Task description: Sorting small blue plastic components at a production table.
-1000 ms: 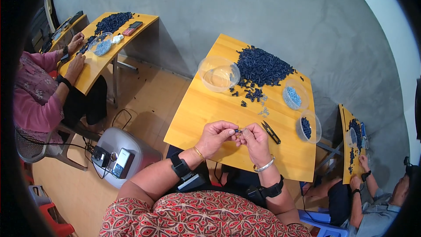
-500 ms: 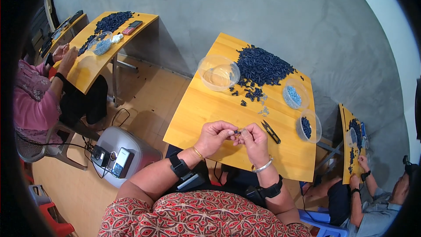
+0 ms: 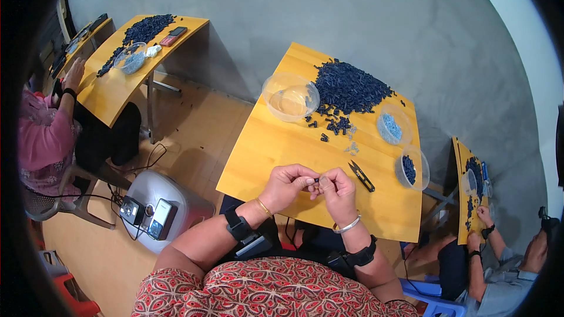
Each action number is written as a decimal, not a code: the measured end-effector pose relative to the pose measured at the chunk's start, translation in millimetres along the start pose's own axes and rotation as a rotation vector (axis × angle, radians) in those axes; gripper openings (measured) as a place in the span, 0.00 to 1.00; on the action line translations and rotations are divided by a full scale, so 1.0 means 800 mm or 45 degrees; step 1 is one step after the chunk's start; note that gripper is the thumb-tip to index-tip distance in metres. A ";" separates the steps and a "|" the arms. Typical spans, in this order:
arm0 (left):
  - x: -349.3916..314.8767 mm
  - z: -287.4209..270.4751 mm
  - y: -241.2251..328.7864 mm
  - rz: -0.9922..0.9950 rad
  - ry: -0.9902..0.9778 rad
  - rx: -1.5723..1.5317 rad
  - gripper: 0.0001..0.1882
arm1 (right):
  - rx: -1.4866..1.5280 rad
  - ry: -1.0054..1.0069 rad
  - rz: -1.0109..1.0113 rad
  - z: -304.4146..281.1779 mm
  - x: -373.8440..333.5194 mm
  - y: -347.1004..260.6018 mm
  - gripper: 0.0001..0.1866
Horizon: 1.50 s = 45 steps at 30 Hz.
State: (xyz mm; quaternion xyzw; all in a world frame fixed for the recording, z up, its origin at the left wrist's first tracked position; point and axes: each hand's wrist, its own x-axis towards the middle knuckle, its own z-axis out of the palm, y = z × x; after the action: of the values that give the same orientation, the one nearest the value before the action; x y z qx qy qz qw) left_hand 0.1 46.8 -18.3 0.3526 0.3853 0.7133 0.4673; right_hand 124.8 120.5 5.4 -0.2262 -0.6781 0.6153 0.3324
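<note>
Over the near part of the yellow wooden table [image 3: 258, 158], my left hand [image 3: 288, 188] and my right hand [image 3: 337, 192] meet fingertip to fingertip. Both are closed in a pinch around a small dark piece [image 3: 317, 180], mostly covered by the fingers. Black thread snips [image 3: 361, 176] lie just right of my right hand. Beyond my hands, a few small grey bits [image 3: 352, 148] are scattered beside loose dark pieces [image 3: 337, 124]. These lead up to a big heap of the same dark navy pieces [image 3: 351, 87].
A clear round bowl [image 3: 289, 97] stands left of the heap. On the right are a tub of light blue bits [image 3: 390, 127] and a tub of dark pieces [image 3: 412, 168]. Co-workers sit at tables left and right. A grey bin [image 3: 170, 199] carrying devices stands left.
My fingertips have shifted slightly on the small dark piece, which shows less now. The left co-worker's hands have drawn back from the bowl. The whole view has shifted a little.
</note>
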 end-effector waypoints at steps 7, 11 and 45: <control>0.003 0.000 -0.005 -0.022 0.058 -0.090 0.07 | 0.071 0.026 -0.035 0.003 0.007 0.018 0.06; 0.004 -0.002 -0.009 -0.167 0.086 -0.455 0.08 | 0.211 -0.022 -0.027 0.006 0.005 0.010 0.05; 0.012 -0.019 -0.027 0.357 -0.073 1.089 0.05 | -0.977 -0.143 -0.439 -0.027 0.007 0.055 0.01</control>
State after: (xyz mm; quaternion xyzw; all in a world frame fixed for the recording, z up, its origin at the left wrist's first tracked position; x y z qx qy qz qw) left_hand -7.3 58.1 -42.5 0.5825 0.5810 0.5362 0.1888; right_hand 132.2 145.6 -36.2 -0.1829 -0.9029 0.2648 0.2849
